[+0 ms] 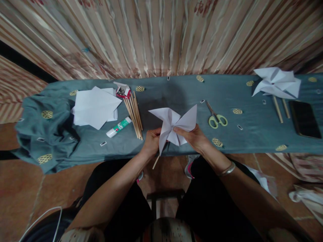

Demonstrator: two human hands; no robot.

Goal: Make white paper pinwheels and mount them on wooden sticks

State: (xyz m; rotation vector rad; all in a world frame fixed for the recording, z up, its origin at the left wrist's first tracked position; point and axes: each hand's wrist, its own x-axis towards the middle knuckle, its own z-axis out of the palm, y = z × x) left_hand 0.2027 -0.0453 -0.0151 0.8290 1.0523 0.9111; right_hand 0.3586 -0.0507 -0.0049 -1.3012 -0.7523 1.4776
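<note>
A white paper pinwheel (169, 121) is between my hands, over the near edge of the cloth-covered table. Closed at its left side is my left hand (152, 140), its fingers partly hidden behind the paper. My right hand (191, 137) grips the pinwheel from the right, with the thumb pressed on its centre. A thin wooden stick (156, 162) sticks out below the paper, slanting down to the left; its upper part is hidden.
Left of my hands lie wooden sticks (135, 114), a red-white box of pins (123, 91), a glue stick (118, 127) and white paper sheets (94, 106). To the right are scissors (215, 117), finished pinwheels (276, 82) on sticks and a phone (304, 119). A curtain (161, 37) hangs behind.
</note>
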